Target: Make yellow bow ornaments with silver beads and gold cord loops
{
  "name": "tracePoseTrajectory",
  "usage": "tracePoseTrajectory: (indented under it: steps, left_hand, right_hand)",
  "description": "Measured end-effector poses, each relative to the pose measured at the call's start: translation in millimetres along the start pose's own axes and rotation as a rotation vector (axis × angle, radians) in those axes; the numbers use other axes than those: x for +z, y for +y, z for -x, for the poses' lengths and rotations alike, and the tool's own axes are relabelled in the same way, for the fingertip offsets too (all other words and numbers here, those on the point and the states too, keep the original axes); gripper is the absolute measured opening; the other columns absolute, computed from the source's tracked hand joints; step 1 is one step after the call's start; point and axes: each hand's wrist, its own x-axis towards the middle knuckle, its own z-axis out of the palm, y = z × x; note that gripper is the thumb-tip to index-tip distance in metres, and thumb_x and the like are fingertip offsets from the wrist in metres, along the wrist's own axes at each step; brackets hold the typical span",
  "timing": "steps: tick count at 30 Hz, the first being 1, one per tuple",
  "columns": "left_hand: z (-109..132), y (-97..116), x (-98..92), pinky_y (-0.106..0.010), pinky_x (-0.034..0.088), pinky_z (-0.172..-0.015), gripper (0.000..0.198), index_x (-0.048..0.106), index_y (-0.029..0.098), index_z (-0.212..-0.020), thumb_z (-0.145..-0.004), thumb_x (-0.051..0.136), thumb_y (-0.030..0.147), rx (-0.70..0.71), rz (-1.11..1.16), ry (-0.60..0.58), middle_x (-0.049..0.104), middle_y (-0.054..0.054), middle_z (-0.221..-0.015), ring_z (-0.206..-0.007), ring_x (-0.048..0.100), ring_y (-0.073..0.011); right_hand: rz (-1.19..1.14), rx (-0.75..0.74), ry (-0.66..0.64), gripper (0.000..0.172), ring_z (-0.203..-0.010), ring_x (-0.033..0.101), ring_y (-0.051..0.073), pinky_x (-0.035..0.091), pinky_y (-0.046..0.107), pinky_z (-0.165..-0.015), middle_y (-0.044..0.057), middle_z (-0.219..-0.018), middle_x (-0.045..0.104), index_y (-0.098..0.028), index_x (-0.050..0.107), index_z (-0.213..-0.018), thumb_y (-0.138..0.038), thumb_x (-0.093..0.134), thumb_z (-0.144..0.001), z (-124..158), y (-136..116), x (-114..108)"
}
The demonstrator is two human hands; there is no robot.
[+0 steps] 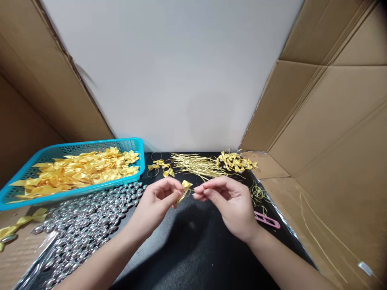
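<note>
Pinched in my left hand point(161, 201) is a yellow ribbon bow point(187, 184), its lower part hidden by the fingers. My right hand point(231, 203) faces it just to the right, thumb and fingertips pressed together. A thin gold cord point(191, 191) shows between the bow and the right fingertips, which appear to pinch its end. Both hands hover above the black work surface point(181, 257). Behind them lies a bundle of cut gold cords point(198, 164). Small bows with silver beads and cord loops point(161, 165) sit to its left, and a bigger pile of beaded bows point(234, 161) to its right.
A blue basket point(139, 161) of yellow bows stands at the left. Silver beads point(90, 229) spread in front of it. A pink plastic piece point(268, 220) and tangled cord scraps point(258, 194) lie at the right. Cardboard walls point(338, 133) flank a white back panel point(172, 72).
</note>
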Motion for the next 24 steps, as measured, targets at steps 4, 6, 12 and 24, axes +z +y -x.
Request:
tracePoseTrajectory:
  steps: [4,6,12,24]
  left_hand:
    - [0.1,0.9,0.5,-0.021,0.038,-0.052,0.009,0.07,0.018,-0.073,-0.069,0.069,0.025,-0.028,0.019,0.008,0.062,0.002,-0.06,-0.056,0.05,-0.0104]
    - [0.1,0.5,0.8,-0.02,0.039,-0.051,0.009,0.072,0.019,-0.074,-0.068,0.07,0.024,-0.043,0.036,0.009,0.062,0.002,-0.06,-0.056,0.051,-0.0106]
    - [-0.4,-1.1,1.4,-0.02,0.041,-0.053,0.013,0.078,0.021,-0.08,-0.069,0.073,0.025,-0.087,0.047,-0.003,0.07,-0.002,-0.072,-0.06,0.052,-0.0116]
    - [1.5,1.9,1.8,-0.021,0.045,-0.057,0.015,0.08,0.024,-0.084,-0.07,0.074,0.027,-0.14,0.043,-0.039,0.075,-0.004,-0.087,-0.066,0.056,-0.013]
  right_hand:
    - [-0.028,-0.031,0.029,0.019,-0.069,0.073,0.009,0.062,0.019,-0.067,-0.003,-0.08,0.076,-0.026,0.074,-0.085,-0.009,0.067,-0.081,-2.5,-12.7,-3.7]
    - [-0.015,-0.041,0.025,0.019,-0.07,0.072,0.009,0.061,0.018,-0.068,-0.003,-0.081,0.076,-0.026,0.074,-0.085,-0.009,0.067,-0.081,-3.1,-14.8,-6.0]
    - [0.096,-0.096,0.006,0.018,-0.078,0.071,0.01,0.059,0.022,-0.075,-0.003,-0.082,0.076,-0.028,0.074,-0.085,-0.012,0.068,-0.082,-2.9,-15.6,-10.9]
    - [0.047,-0.146,0.021,0.017,-0.076,0.071,0.009,0.06,0.02,-0.074,-0.005,-0.08,0.074,-0.027,0.072,-0.087,-0.012,0.065,-0.085,-4.5,-26.1,-15.0]
